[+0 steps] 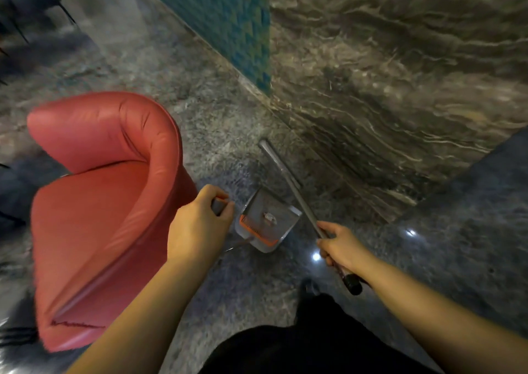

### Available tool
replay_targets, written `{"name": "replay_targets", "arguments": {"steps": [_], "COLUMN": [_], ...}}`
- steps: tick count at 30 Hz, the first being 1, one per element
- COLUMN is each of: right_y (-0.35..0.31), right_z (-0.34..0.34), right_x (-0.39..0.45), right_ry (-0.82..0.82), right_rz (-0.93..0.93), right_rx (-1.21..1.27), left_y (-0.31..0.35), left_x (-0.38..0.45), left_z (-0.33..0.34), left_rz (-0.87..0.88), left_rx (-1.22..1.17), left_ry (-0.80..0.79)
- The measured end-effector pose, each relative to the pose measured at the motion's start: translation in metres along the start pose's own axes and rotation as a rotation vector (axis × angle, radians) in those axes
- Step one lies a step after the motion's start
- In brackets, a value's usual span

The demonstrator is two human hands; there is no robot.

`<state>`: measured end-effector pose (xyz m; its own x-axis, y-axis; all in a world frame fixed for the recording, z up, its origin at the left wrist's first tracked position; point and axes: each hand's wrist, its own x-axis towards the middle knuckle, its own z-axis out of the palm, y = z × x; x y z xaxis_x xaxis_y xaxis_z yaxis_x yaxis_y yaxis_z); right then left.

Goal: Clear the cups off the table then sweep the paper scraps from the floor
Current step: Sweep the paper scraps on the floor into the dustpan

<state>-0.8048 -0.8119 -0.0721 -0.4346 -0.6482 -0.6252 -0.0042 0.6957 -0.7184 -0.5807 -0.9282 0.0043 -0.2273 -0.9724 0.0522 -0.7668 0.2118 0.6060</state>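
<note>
Two tools are in play, one in each of your hands. Your left hand curls round the top of the dustpan's upright handle, so the grey dustpan sits low near the floor just in front of you while you stand, its orange-edged comb strip along the near side. Your right hand is wrapped round a long metal broom handle, close to its black end cap; the shaft slants away from you past the pan's right edge toward the foot of the marbled wall, and the view is too blurred to show the bristle head. Held this way, the pan can likely be kept steady with one hand while the other works the broom toward its mouth. Inside the pan lies one small pale lump, probably a paper scrap, resting near the middle of the tray; you cannot make out any other scraps on the speckled stone floor from here. A red leather armchair stands just to the left of your left hand, close enough that the pan's handle could brush it. No cups and no tabletop are in view, so sweeping seems to be the step in hand.
</note>
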Motion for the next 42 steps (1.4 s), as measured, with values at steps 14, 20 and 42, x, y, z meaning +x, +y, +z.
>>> {"name": "replay_targets", "arguments": {"steps": [14, 20, 42], "right_y": [-0.253, -0.357, -0.725], "right_z": [-0.019, 0.015, 0.169], "right_x": [0.293, 0.395, 0.762], "right_ry": [-0.168, -0.215, -0.333], "right_rz": [-0.122, -0.150, -0.114], "right_rx": [-0.167, -0.208, -0.291], "left_y": [0.017, 0.003, -0.110], "left_x": [0.320, 0.426, 0.945], "left_z": [0.043, 0.031, -0.008], "left_rz": [-0.219, -0.311, -0.401], "left_rx": [-0.012, -0.071, 0.117], "left_ry": [0.178, 0.284, 0.278]}}
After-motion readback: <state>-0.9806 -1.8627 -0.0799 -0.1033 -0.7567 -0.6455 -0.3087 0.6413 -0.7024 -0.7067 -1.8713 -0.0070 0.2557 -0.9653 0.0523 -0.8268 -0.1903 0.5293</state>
